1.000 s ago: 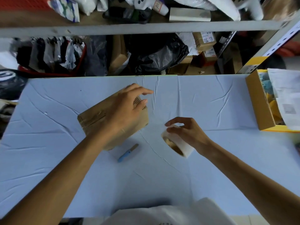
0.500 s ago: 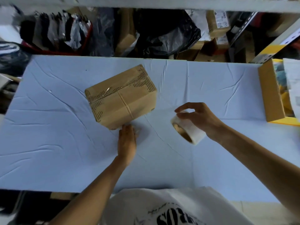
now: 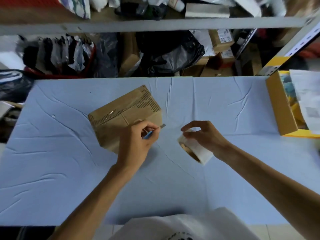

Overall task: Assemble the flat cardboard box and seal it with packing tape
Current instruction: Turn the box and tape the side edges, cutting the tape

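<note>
A closed brown cardboard box [image 3: 121,116] lies on the pale blue table [image 3: 69,170], clear tape running across its top. My left hand [image 3: 136,144] is just in front of the box's near right corner, shut on a small blue-handled cutter [image 3: 149,135] whose metal blade [image 3: 162,125] points right. A short way to the right, my right hand [image 3: 206,135] grips a roll of packing tape [image 3: 195,150] from above, tilted, its brown core facing me.
An open yellow-brown carton [image 3: 280,108] with papers and packets stands at the table's right edge. Behind the table a metal shelf frame [image 3: 155,23] holds bags, parcels and a red basket [image 3: 57,71] of dark packets.
My left hand left the top of the box, reached down to the cutter lying on the table and picked it up. The right hand kept hold of the tape roll.
</note>
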Demonstrator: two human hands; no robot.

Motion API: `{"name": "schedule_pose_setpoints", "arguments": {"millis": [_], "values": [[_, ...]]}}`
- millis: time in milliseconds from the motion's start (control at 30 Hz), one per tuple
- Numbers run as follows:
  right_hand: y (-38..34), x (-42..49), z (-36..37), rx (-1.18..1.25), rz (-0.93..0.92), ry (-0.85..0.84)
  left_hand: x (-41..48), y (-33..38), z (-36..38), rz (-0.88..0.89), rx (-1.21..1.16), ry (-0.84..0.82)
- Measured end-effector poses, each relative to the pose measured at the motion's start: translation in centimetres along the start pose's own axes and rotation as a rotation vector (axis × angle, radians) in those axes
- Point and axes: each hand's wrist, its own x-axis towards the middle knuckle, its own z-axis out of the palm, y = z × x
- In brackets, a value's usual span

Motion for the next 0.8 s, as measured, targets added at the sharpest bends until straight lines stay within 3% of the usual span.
{"name": "schedule_pose_setpoints", "arguments": {"millis": [300, 433, 600, 800], "values": [[-0.1, -0.1, 0.0, 0.029, -0.016, 0.013, 4.1, 1.3, 0.3, 0.066, 0.154, 0.019], [-0.1, -0.2, -0.2, 0.048, -0.016, 0.014, 5.0, 1.2, 1.0, 0.128, 0.249, -0.073], [-0.1, -0.2, -0.5, 0.055, 0.001, 0.022, 5.4, 1.3, 1.6, 0.016, 0.271, -0.137], [-0.4, -0.1, -0.6, 0.036, -0.017, 0.021, 5.7, 1.6, 2.0, -0.014, 0.355, -0.095]]}}
